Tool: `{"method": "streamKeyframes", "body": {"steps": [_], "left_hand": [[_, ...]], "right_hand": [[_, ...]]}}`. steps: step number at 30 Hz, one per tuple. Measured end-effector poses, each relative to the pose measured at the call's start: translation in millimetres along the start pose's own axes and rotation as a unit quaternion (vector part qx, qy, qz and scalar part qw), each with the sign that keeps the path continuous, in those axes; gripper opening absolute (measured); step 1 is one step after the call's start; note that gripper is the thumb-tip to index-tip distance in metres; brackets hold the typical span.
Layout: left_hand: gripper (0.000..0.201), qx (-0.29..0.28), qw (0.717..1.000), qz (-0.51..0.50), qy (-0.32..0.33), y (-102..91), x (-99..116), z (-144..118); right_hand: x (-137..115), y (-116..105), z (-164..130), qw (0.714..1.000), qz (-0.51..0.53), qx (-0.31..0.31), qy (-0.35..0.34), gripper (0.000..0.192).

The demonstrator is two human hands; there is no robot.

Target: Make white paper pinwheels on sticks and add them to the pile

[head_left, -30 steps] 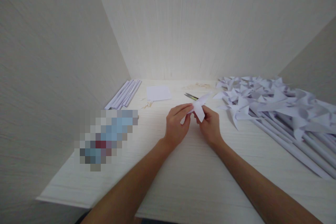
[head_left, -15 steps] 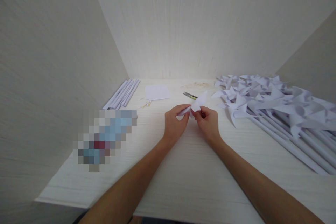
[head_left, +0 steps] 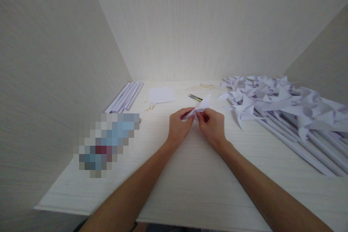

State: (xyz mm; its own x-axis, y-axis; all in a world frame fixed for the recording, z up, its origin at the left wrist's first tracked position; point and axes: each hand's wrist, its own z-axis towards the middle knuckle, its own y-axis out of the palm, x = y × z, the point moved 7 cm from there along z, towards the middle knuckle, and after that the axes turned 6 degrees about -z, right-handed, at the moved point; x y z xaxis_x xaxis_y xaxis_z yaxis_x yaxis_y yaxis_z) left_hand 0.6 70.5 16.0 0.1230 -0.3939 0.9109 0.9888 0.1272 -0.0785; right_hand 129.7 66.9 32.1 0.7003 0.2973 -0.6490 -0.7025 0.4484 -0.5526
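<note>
Between my two hands is a white paper pinwheel (head_left: pixel 205 103), its blades partly folded and one point sticking up. My left hand (head_left: pixel 179 125) pinches its left side between thumb and fingers. On the right, my right hand (head_left: pixel 213 125) is closed on it near the centre, fingertips pressed together. Just beyond the pinwheel lies a pair of scissors (head_left: pixel 195 97), blades pointing left and handles hidden behind the paper. Whether a small stick or pin is in my fingers, I cannot tell.
Many finished-looking pinwheels (head_left: pixel 274 94) with rolled paper sticks (head_left: pixel 296 141) are heaped at right. Rolled paper tubes (head_left: pixel 125 98) lie at back left, beside a stack of paper squares (head_left: pixel 161 95). Small wooden bits (head_left: pixel 150 107) lie near it. A blurred-out item (head_left: pixel 111 141) sits at left.
My right hand has turned inward, its fingers drawing a blade of the pinwheel down toward the centre. My left hand keeps its pinch. The whole view has shifted slightly.
</note>
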Motion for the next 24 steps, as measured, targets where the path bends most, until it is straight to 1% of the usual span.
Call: {"method": "streamKeyframes", "body": {"steps": [2,3,5,6,7,8,9,11,13,14,15,17,19,20,21,22,23,24], "left_hand": [[0.022,0.001,1.0,0.007,0.005,-0.8,2,0],[0.022,0.001,1.0,0.011,0.009,-1.1,4,0],[0.022,0.0,1.0,0.019,0.022,-1.1,7,-1],[0.023,-0.001,0.999,0.024,0.029,-0.9,9,-1],[0.023,-0.002,0.999,0.028,0.037,-0.7,10,-1],[0.023,-0.003,0.999,0.032,0.043,-0.3,11,-2],[0.023,-0.004,0.998,0.035,0.047,0.0,11,-2],[0.022,-0.005,0.998,0.039,0.05,0.5,11,-2],[0.022,-0.007,0.998,0.042,0.047,0.8,10,-2],[0.022,-0.007,0.998,0.043,0.047,0.8,10,-2],[0.023,-0.008,0.998,0.044,0.049,0.8,10,-2],[0.024,-0.01,0.997,0.046,0.057,0.9,11,-2],[0.024,-0.014,0.997,0.047,0.065,1.4,13,-2],[0.024,-0.015,0.996,0.048,0.068,1.7,13,-3],[0.023,-0.017,0.996,0.048,0.069,2.0,13,-3],[0.023,-0.016,0.996,0.048,0.07,2.1,13,-3],[0.023,-0.015,0.996,0.047,0.071,2.1,12,-3],[0.023,-0.014,0.996,0.046,0.073,2.0,12,-3]], "right_hand": [[9,7,2,0.995,0.065,-0.043,0.063,0.026],[15,13,2,0.985,0.115,-0.075,0.107,0.027],[23,26,-1,0.948,0.215,-0.14,0.187,0.028],[25,29,-3,0.932,0.245,-0.16,0.212,0.028],[25,30,-3,0.928,0.252,-0.166,0.221,0.028],[25,27,-2,0.936,0.234,-0.156,0.21,0.028],[22,21,0,0.955,0.195,-0.133,0.181,0.028],[12,6,3,0.989,0.09,-0.07,0.09,0.026],[1,-2,4,0.999,0.012,-0.027,0.015,0.023],[0,-3,3,1.0,-0.004,-0.02,0.003,0.022],[1,-2,4,1.0,-0.004,-0.026,0.011,0.022],[11,6,4,0.994,0.042,-0.066,0.074,0.024],[23,19,1,0.971,0.126,-0.127,0.158,0.026],[26,24,-1,0.956,0.163,-0.151,0.19,0.025],[28,26,-2,0.948,0.184,-0.162,0.204,0.025],[27,25,-2,0.95,0.182,-0.157,0.197,0.025],[25,20,0,0.963,0.16,-0.137,0.17,0.026],[20,14,2,0.978,0.125,-0.107,0.127,0.025]]}}
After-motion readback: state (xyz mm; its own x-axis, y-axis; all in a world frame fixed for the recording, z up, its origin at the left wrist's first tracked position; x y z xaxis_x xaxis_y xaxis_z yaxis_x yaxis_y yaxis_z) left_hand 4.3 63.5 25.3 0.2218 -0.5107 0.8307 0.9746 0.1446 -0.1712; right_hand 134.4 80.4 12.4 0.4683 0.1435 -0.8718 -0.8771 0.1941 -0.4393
